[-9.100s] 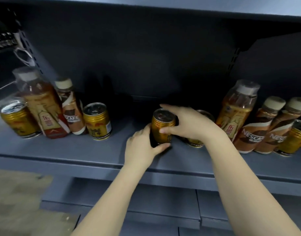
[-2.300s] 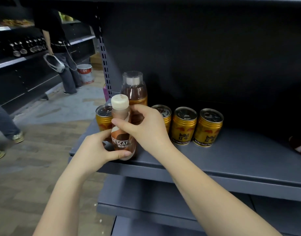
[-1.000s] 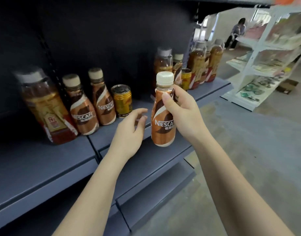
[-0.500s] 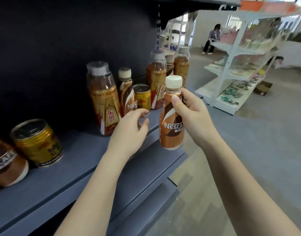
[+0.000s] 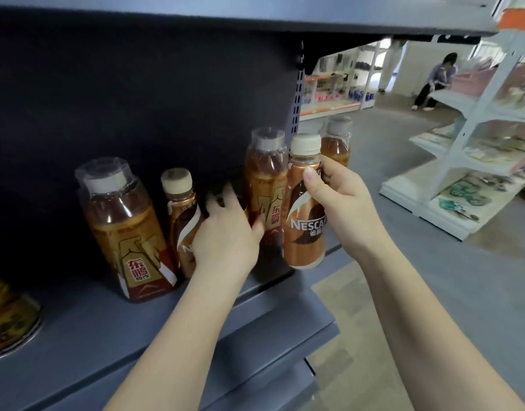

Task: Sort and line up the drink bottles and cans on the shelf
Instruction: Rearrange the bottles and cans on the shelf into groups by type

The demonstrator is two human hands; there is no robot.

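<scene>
A Nescafé bottle is pinched near its neck by the right hand and held upright above the front edge of the shelf. The left hand, fingers spread, is reached between a second coffee bottle and a tall tea bottle.

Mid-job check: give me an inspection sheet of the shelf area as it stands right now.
Surface: grey shelf, bottles upright on it.
Job's things: Nescafe bottle held upright at the shelf's right end; second Nescafe bottle, three tea bottles, a gold can at left.
Clutter: nothing seen.
Grips: right hand holds the Nescafe bottle; left hand reaches between bottles, its fingertips hidden.
Cables: nothing seen.
Surroundings: white rack, seated person far right.
</scene>
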